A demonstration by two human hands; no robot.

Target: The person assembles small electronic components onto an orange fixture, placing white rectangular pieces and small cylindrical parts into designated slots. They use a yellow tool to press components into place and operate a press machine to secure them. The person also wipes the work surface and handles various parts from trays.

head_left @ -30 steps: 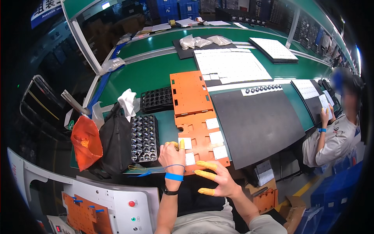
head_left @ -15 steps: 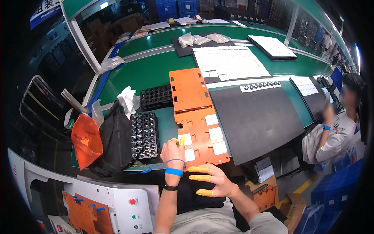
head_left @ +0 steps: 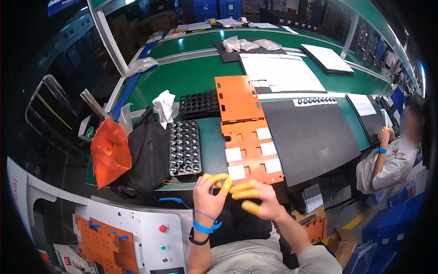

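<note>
Head view, looking down over a green workbench (head_left: pixel 212 148): left hand (head_left: pixel 208 197) low by the near edge, index finger and thumb in yellow finger covers (head_left: pixel 225 187) and bent toward each other, tips close together; cannot tell whether touching, or with anything small in between. Blue strap (head_left: pixel 205 228) around the left wrist. Right hand (head_left: pixel 268 201) just beside, fingers stretched leftward and lying together, thumb apart below them, fingertips near the left thumb; cannot tell about contact between the two hands. Just beyond both, lower orange board (head_left: pixel 254 173) flat on the bench, bearing five white cards (head_left: pixel 272 165): two down the left side, three down the right. Upper orange board (head_left: pixel 239 101), with cutouts, directly behind. To the left, black tray (head_left: pixel 200 170) full of round, shiny-topped parts, with second black tray (head_left: pixel 199 104) behind, then white cloth (head_left: pixel 165 107), black bag (head_left: pixel 147 157) and open-mouthed orange bag (head_left: pixel 109 164). To the right, large black mat (head_left: pixel 312 141), and farther along, co-worker (head_left: pixel 388 166) with both hands raised near a pale card.
</note>
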